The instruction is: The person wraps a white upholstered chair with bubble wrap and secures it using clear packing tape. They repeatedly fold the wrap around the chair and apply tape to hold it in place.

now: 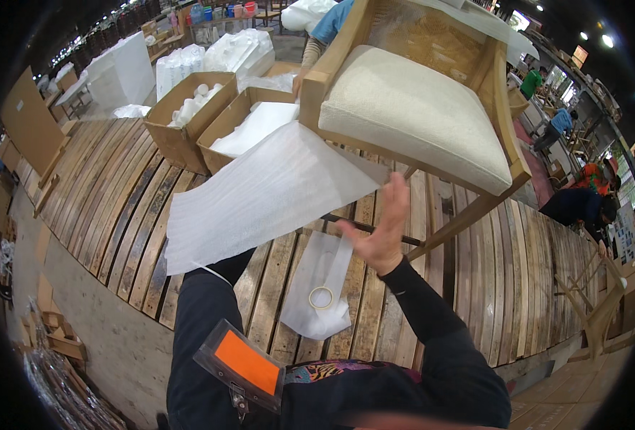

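Observation:
A sheet of white foam wrap (260, 193) slants up from my dark left sleeve (206, 308) toward the chair seat. It covers my left hand, so those fingers are hidden. My right hand (382, 229) is raised beside the sheet's right end, fingers apart, holding nothing. Just beyond it, a wooden armchair (418, 115) with a cream padded seat is tilted, its leg close to my right wrist. Below the hand, a roll of tape (320, 297) lies on a smaller piece of foam wrap (310, 261) on the slatted wooden platform (260, 301).
At the far left of the chair, another person's arm in a blue sleeve (332, 25) reaches to its frame. Two cardboard boxes (181, 140) stand on the slats, one with white rolls, one with white sheets. Other people (583, 204) work at the right. A wooden frame (597, 315) stands lower right.

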Available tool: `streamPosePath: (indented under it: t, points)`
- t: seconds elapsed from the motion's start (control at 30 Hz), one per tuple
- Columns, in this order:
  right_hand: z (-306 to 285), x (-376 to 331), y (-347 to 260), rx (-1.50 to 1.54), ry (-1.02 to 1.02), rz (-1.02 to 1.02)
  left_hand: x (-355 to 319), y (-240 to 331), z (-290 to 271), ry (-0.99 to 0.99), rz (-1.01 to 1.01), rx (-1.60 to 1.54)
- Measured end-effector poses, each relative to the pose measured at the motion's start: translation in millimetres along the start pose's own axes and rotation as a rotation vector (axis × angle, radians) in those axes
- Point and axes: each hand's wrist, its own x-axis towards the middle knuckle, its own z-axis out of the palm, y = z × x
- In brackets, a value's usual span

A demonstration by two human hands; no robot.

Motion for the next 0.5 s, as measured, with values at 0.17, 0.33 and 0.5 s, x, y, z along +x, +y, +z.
streamPosePath:
  t: [0.17, 0.33, 0.5]
  points:
    - [27.2, 71.3, -68.2, 0.031, -0.18, -0.388, -4.4, 10.4, 3.3, -0.033, 0.037, 0.04]
    - [50.4, 122.1, -94.6, 0.03, -0.528, -0.552, -8.0, 23.1, 6.4, -0.047, 0.075, 0.067]
    - [53.6, 123.9, -97.4, 0.263, -0.819, -0.627, -9.1, 23.0, 10.4, -0.053, 0.11, 0.079]
